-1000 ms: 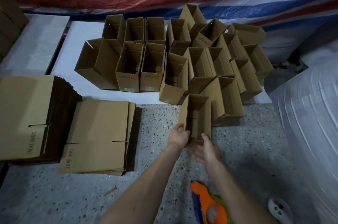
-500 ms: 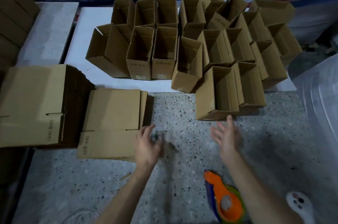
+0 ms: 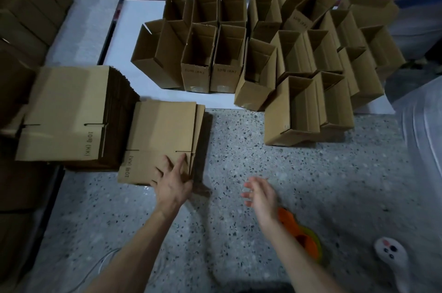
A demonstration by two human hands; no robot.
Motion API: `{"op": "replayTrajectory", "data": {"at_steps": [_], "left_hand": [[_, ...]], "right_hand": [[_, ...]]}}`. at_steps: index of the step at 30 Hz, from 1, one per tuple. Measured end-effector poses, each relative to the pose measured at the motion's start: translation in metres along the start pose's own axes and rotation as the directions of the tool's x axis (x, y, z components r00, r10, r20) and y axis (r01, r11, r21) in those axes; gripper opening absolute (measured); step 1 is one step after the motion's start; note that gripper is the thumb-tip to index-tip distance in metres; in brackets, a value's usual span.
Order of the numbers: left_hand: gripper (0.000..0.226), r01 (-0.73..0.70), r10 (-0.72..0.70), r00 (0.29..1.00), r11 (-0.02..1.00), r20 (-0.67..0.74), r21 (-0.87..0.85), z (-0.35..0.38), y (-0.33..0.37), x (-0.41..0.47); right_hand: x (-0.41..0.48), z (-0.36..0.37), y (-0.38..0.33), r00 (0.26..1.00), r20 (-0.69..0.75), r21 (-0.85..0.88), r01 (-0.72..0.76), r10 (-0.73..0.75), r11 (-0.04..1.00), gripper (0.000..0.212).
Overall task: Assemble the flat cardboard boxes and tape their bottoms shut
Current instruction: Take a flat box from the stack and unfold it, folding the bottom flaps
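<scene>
Left grip (image 3: 173,181) rests atop the flat boxes (image 3: 162,130), near corner.

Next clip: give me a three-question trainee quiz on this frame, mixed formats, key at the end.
1. True or false: the left hand lies with spread fingers on the short stack of flat boxes.
2. The right hand: A grips an assembled box; B hovers open, holding nothing; C pinches a flap.
3. Fill in: the orange tape dispenser lies on the floor by the ___ forearm.
Key: 1 true; 2 B; 3 right.
</scene>
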State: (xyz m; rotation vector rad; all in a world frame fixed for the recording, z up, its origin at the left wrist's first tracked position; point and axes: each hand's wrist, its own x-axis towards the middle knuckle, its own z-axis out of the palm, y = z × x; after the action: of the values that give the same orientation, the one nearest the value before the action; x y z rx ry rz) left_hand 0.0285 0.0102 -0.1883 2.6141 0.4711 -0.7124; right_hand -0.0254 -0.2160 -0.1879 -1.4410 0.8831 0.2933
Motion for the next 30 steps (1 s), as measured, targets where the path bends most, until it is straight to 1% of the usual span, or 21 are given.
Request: {"op": "replayTrajectory", "data": {"at_steps": [3,5,6,8,10,13,16,19,21,22,23,24,25,27,28,30], "left_hand": [[0.083,-0.002,-0.001,1.000,0.992,-0.019,-0.127,-0.012,-0.006,-0.011],[0.080,-0.037,0.025,0.998,0.977,-0.060,-0.211,-0.018,-0.009,-0.022],[0.077,-0.061,0.036,0.994,0.963,-0.099,-0.263,-0.020,-0.010,-0.029],[0.065,-0.135,0.057,0.973,0.927,-0.224,-0.350,-0.024,-0.009,-0.043],[0.055,-0.203,0.048,0.924,0.901,-0.379,-0.383,-0.030,-0.008,-0.060],[0.047,-0.282,-0.004,0.811,0.874,-0.585,-0.396,-0.049,-0.013,-0.089],[0.037,-0.370,-0.029,0.726,0.825,-0.687,-0.427,-0.072,-0.017,-0.124],[0.032,-0.476,-0.002,0.628,0.790,-0.778,-0.386,-0.096,-0.019,-0.156],[0.032,-0.546,0.024,0.562,0.761,-0.827,-0.349,-0.107,-0.021,-0.174],[0.030,-0.572,0.031,0.544,0.745,-0.839,-0.343,-0.110,-0.022,-0.181],[0.027,-0.598,0.041,0.542,0.721,-0.839,-0.351,-0.111,-0.023,-0.186],[0.025,-0.623,0.057,0.559,0.687,-0.827,-0.374,-0.110,-0.024,-0.188],[0.024,-0.638,0.074,0.598,0.647,-0.798,-0.418,-0.107,-0.025,-0.188],[0.023,-0.613,0.104,0.719,0.562,-0.687,-0.556,-0.093,-0.030,-0.177],[0.026,-0.566,0.112,0.784,0.533,-0.611,-0.629,-0.083,-0.034,-0.168],[0.030,-0.439,0.100,0.882,0.530,-0.460,-0.725,-0.056,-0.040,-0.149]], "right_hand": [[-0.009,0.006,0.000,0.999,0.038,-0.010,0.013,-0.013,1.000,0.010],[-0.014,0.009,-0.001,0.999,0.038,-0.025,0.029,-0.028,0.999,0.011],[-0.016,0.010,-0.003,0.999,0.040,-0.027,0.038,-0.037,0.999,0.011],[-0.021,0.010,-0.006,0.997,0.049,-0.026,0.065,-0.064,0.998,0.011],[-0.027,0.009,-0.010,0.992,0.056,-0.043,0.114,-0.112,0.993,0.012],[-0.034,0.009,-0.020,0.971,0.072,-0.069,0.232,-0.227,0.970,0.011],[-0.039,0.009,-0.033,0.940,0.075,-0.061,0.339,-0.334,0.939,0.012],[-0.044,0.007,-0.047,0.896,0.088,-0.050,0.440,-0.435,0.897,0.027],[-0.053,0.005,-0.058,0.863,0.097,-0.016,0.499,-0.495,0.867,0.032],[-0.058,0.003,-0.062,0.843,0.100,-0.002,0.531,-0.528,0.848,0.033],[-0.063,0.000,-0.066,0.822,0.099,0.004,0.563,-0.561,0.826,0.034],[-0.067,-0.003,-0.068,0.803,0.090,0.002,0.591,-0.589,0.807,0.036],[-0.071,-0.007,-0.069,0.790,0.075,-0.014,0.611,-0.608,0.792,0.037],[-0.077,-0.015,-0.064,0.770,0.053,-0.082,0.638,-0.636,0.765,0.043],[-0.079,-0.019,-0.058,0.760,0.052,-0.132,0.648,-0.648,0.750,0.045],[-0.082,-0.026,-0.040,0.754,0.071,-0.244,0.648,-0.653,0.721,0.047]]}}
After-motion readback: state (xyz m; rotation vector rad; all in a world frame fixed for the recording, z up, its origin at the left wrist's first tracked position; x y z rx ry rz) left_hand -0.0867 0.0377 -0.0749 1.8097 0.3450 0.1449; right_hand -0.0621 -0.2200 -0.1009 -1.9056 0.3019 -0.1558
